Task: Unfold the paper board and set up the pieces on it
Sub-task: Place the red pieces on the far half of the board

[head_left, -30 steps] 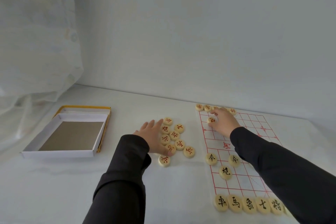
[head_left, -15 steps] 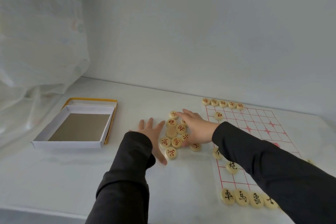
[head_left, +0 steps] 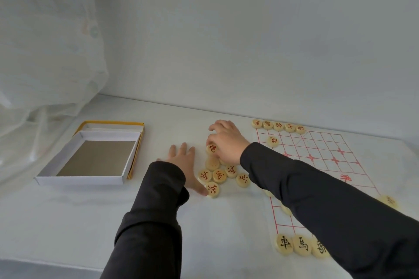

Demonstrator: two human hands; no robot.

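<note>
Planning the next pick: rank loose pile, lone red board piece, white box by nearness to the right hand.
1. loose pile: under the right hand.
2. lone red piece: on the board, rightward.
3. white box: far left.

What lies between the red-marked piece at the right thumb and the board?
Nothing visible. The piece sits at the right hand's thumb, and only bare table separates it from the board. Other loose pieces lie nearer the person, off that path.
</note>
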